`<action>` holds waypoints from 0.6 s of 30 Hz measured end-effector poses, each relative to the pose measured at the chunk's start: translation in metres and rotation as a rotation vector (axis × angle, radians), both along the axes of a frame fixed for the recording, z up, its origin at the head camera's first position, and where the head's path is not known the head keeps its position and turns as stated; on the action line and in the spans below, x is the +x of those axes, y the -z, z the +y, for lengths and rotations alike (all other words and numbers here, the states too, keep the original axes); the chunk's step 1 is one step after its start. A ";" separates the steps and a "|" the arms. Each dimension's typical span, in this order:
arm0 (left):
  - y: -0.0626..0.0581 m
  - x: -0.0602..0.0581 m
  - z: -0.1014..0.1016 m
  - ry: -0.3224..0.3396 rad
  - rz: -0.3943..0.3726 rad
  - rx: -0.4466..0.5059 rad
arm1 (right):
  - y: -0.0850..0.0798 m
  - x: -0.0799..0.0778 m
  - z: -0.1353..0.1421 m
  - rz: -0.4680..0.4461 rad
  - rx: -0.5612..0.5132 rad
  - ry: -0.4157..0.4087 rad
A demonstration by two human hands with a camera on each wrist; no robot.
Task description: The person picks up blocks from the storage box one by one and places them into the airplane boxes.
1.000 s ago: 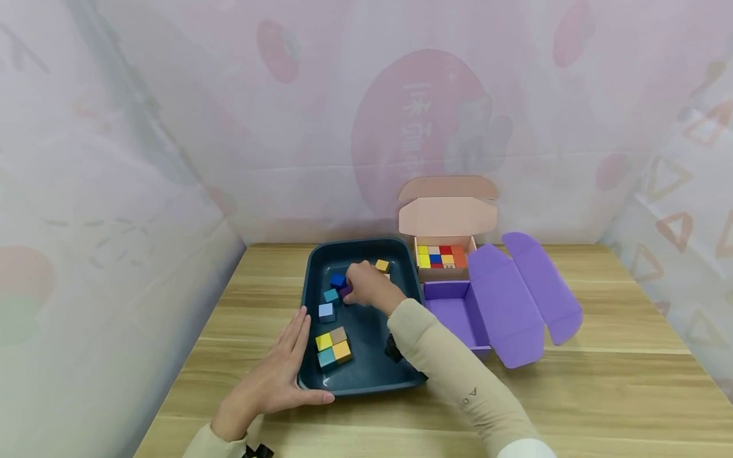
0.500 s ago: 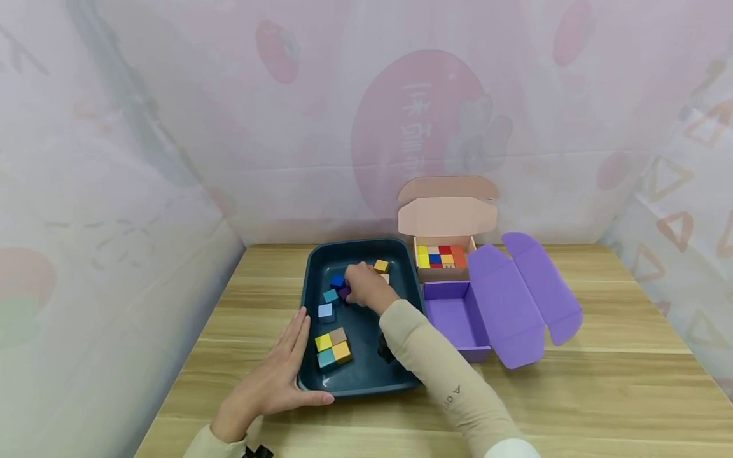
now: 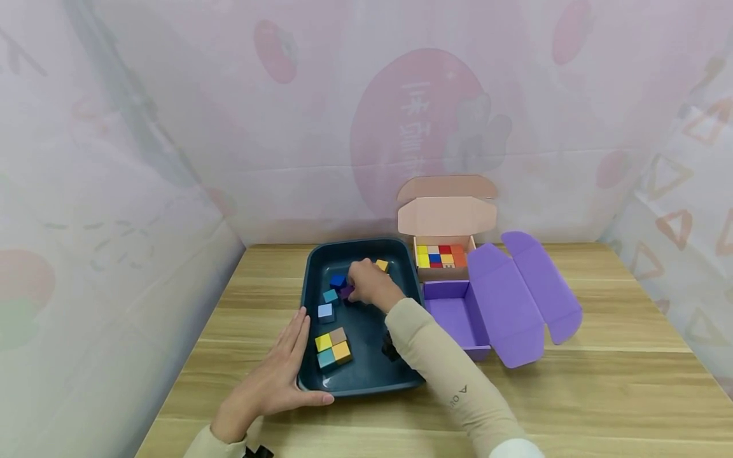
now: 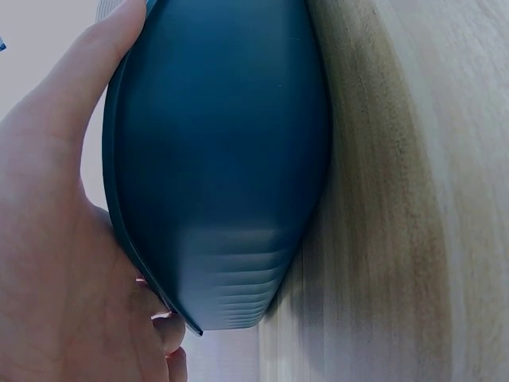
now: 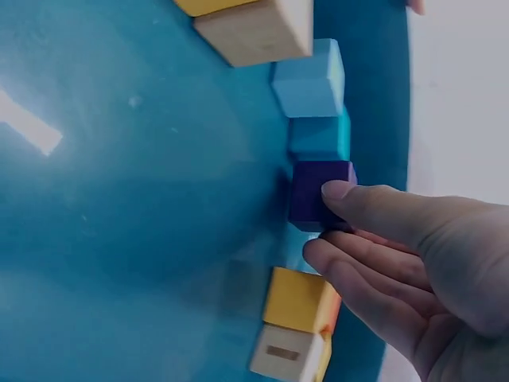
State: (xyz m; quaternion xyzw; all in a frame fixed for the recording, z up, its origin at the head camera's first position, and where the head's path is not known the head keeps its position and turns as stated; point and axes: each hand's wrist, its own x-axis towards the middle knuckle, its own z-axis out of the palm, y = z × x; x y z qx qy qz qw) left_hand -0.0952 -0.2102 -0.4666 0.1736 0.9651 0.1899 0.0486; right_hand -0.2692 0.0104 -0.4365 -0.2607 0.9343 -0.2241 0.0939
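Observation:
A dark teal plastic tray (image 3: 372,356) holds several coloured wooden cubes. At its near left corner my left hand (image 3: 275,375) rests on the rim, fingers straight along the left side and thumb on the front edge; the left wrist view shows the tray's outer wall (image 4: 215,151). My right hand (image 3: 371,283) reaches into the tray's far half. In the right wrist view its thumb and fingers pinch a dark purple cube (image 5: 306,195). Beside that cube are a teal cube (image 5: 316,137) and a light blue cube (image 5: 306,89). A dark blue cube (image 3: 338,280) lies just beyond it.
Two yellow, brown and teal-topped rows form a small block of cubes (image 3: 333,348) near the tray's front. An orange-yellow cube (image 3: 382,265) is behind my right hand. To the right stand an open purple box (image 3: 452,318) and an open peach box (image 3: 446,217) packed with cubes.
My right hand shifts slightly left and back again around the purple cube. The left hand and the tray stay in place.

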 end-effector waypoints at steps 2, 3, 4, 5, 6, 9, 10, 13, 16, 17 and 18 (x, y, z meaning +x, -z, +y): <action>0.000 -0.001 0.001 0.002 0.001 0.002 | -0.006 0.000 0.006 -0.001 -0.005 0.000; 0.000 -0.001 0.001 0.003 0.001 0.003 | -0.009 0.000 0.009 0.001 -0.005 0.001; -0.001 -0.001 0.001 0.003 0.000 0.003 | -0.012 0.001 0.012 0.003 -0.009 0.001; -0.001 -0.001 0.001 0.003 0.000 0.004 | -0.016 0.001 0.016 0.003 -0.013 0.001; -0.001 -0.001 0.001 0.002 0.000 0.002 | -0.020 0.002 0.020 0.005 -0.018 0.001; -0.002 0.000 0.000 -0.004 -0.004 0.001 | -0.032 0.005 0.033 0.005 -0.040 -0.004; -0.002 0.000 0.000 -0.006 -0.005 -0.001 | -0.037 0.006 0.038 0.011 -0.046 -0.007; -0.002 0.000 0.000 -0.005 -0.008 -0.007 | -0.050 0.009 0.054 0.028 -0.052 -0.002; -0.002 -0.002 0.000 0.000 -0.006 -0.014 | -0.063 0.011 0.071 0.027 -0.048 0.023; -0.002 -0.003 0.001 0.002 -0.005 -0.015 | -0.066 0.011 0.077 0.022 -0.047 0.035; -0.002 -0.003 0.001 0.003 -0.003 -0.015 | -0.070 0.011 0.083 0.021 -0.047 0.041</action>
